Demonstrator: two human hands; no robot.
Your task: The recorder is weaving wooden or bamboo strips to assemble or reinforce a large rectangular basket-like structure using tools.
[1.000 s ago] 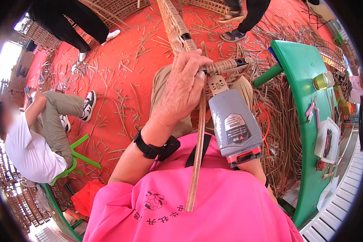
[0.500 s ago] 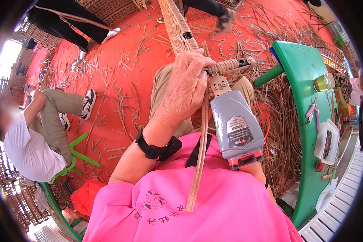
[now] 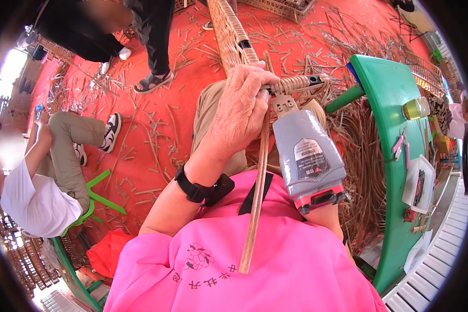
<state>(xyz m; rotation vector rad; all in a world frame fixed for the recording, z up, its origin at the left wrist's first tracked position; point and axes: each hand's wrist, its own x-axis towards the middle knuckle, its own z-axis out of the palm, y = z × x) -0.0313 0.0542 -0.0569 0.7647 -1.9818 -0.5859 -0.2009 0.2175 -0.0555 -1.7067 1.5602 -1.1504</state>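
My left hand [image 3: 242, 106] is closed round the corner of a wicker-wrapped frame [image 3: 228, 36], a long woven part running away from me. A short cane-wound bar [image 3: 298, 84] with a dark hollow end sticks out to the right. From beneath my fingers a flat cane strip [image 3: 256, 208] hangs down over my pink top. A grey cordless nail gun [image 3: 307, 153] with a red and black base has its metal nose plate [image 3: 285, 105] up against the bar. My right forearm [image 3: 325, 226] leads up behind this tool, whose body hides my right hand and its fingers.
At right stands a green table [image 3: 387, 156] with a glass jar [image 3: 417, 107], pink-handled snips [image 3: 399, 145] and a white tray [image 3: 420, 184]. Cane offcuts litter the red floor [image 3: 145, 130]. One person [image 3: 44, 192] sits on a green stool at left; another stands upper left.
The nail gun has tilted and shifted slightly right, its base a little lower. A walking person's leg has passed from top centre to upper left. My left hand keeps its hold.
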